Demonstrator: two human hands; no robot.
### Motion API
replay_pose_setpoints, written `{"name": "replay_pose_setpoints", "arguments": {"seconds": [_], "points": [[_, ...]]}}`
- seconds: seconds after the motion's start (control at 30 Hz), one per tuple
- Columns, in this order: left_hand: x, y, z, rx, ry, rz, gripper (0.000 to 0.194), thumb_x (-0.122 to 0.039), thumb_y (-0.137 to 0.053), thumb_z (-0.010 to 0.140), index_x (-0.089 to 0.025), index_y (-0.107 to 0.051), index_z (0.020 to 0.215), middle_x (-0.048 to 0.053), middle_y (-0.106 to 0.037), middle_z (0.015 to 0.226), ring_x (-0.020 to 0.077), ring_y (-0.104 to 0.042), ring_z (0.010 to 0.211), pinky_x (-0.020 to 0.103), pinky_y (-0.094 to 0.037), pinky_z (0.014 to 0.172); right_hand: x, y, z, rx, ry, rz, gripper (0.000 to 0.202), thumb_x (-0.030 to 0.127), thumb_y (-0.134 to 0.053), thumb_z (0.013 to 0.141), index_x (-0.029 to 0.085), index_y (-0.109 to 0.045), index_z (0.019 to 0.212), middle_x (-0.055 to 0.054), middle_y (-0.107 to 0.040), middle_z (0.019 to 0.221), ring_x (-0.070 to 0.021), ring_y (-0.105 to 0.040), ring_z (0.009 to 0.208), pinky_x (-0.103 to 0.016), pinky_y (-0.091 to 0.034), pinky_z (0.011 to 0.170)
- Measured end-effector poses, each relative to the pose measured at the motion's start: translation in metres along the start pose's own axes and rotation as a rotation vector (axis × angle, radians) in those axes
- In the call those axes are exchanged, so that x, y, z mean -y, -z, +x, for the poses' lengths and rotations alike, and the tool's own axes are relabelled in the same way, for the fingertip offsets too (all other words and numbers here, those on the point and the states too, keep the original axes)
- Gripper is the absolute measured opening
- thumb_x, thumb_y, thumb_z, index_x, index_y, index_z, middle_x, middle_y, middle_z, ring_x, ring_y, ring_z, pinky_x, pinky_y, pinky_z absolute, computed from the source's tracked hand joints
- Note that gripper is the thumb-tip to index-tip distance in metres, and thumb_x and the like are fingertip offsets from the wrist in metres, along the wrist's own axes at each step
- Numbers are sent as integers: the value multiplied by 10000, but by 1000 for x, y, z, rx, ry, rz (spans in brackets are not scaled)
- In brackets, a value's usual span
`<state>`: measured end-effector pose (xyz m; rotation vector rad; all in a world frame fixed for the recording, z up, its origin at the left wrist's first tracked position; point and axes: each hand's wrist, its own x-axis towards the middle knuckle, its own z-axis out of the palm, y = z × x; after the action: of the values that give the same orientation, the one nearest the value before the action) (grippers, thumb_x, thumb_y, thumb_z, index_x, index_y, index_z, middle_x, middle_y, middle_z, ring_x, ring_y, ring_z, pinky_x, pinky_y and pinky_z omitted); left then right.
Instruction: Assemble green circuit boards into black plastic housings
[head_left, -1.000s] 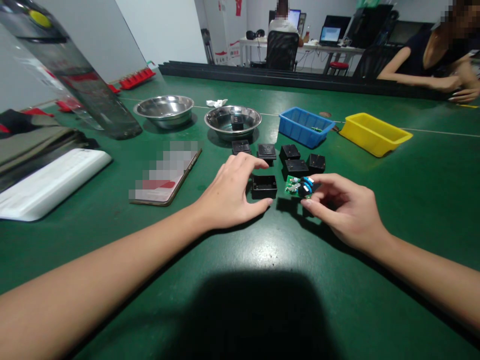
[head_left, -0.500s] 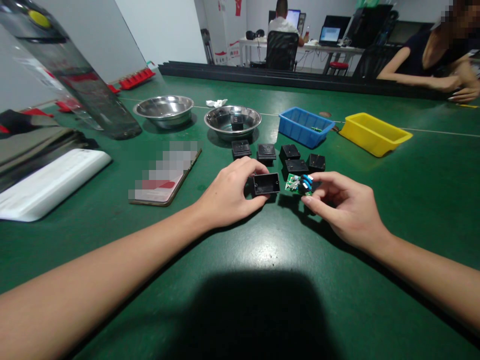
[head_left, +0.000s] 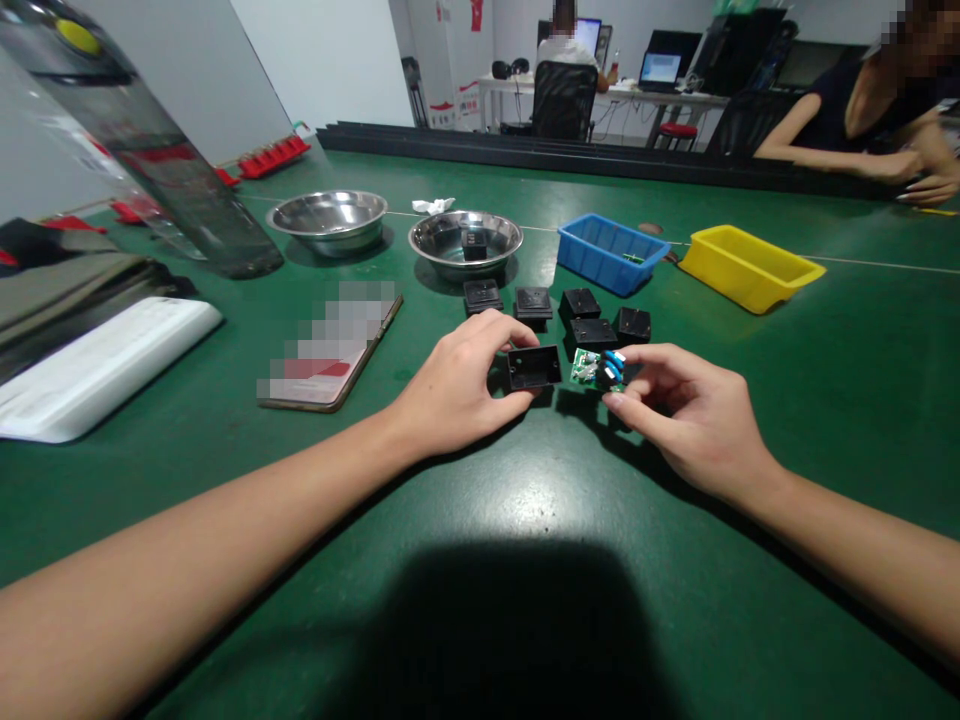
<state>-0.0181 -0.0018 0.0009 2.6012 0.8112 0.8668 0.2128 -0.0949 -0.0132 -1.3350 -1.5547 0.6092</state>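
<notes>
My left hand (head_left: 472, 385) grips a small black plastic case (head_left: 534, 370) between thumb and fingers, its hollow side facing me. Just to the right, my right hand (head_left: 690, 410) pinches a green circuit board (head_left: 586, 368) carrying blue and black components. Board and case are a small gap apart, both held near the table surface. Behind them stand several black boxes, among them one left box (head_left: 482, 297), a middle box (head_left: 533, 305) and a right box (head_left: 632, 326). The far fingers of my left hand are partly hidden behind the case.
Two steel bowls stand behind, an outer bowl (head_left: 326, 240) and a nearer bowl (head_left: 435, 262) holding a black piece. A blue bin (head_left: 592, 262) and a yellow bin (head_left: 739, 280) sit right. Left are a phone (head_left: 322, 385), a bottle (head_left: 180, 180) and a white object (head_left: 127, 360). A person (head_left: 847, 125) sits opposite.
The black case has tilted very slightly in my left hand. My right hand and the circuit board are almost unmoved.
</notes>
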Motion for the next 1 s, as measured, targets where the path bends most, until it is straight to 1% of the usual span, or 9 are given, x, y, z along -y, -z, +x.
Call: {"name": "replay_pose_setpoints", "arguments": {"seconds": [0.4, 0.63, 0.77, 0.9, 1.0], "points": [[-1, -1, -1, 8, 54, -13, 277, -208, -660, 781, -172, -599, 1048, 36, -693, 1007, 183, -646, 880, 311, -513, 827, 1, 0, -1, 5, 19, -29, 278, 266, -761, 817, 169, -684, 1066, 19, -651, 648, -108, -562, 517, -231, -470, 484], [-1, 0, 0, -26, 16, 6, 268, -248, -688, 793, -162, -598, 1031, 56, -664, 1030, 195, -635, 938, 309, -517, 831, 0, 0, -1, 9, 25, -28, 285, 278, -759, 823, 170, -683, 1076, 16, -654, 651, -116, -578, 527, -238, -475, 494], [-2, 0, 0, -33, 52, -27, 273, -268, -698, 786, -167, -590, 1015, 65, -684, 1047, 206, -658, 946, 324, -525, 839, 1, 0, -1, 6, 28, -36, 283, 306, -755, 830, 176, -680, 1070, 16, -654, 651, -117, -580, 525, -241, -478, 493], [-4, 1, -2, -13, 119, -99, 326, -247, -699, 762, -186, -552, 1046, 41, -712, 1024, 194, -691, 898, 304, -530, 792, 1, 0, 0, 4, 32, -46, 286, 320, -758, 830, 177, -680, 1065, 14, -658, 654, -118, -583, 523, -241, -481, 489], [-4, 0, -2, -24, 119, -88, 336, -235, -709, 737, -189, -534, 1021, 13, -690, 950, 163, -663, 806, 277, -508, 729, 0, 0, 0, 6, 35, -43, 285, 314, -759, 830, 178, -678, 1067, 13, -658, 653, -118, -583, 523, -239, -480, 489]]}}
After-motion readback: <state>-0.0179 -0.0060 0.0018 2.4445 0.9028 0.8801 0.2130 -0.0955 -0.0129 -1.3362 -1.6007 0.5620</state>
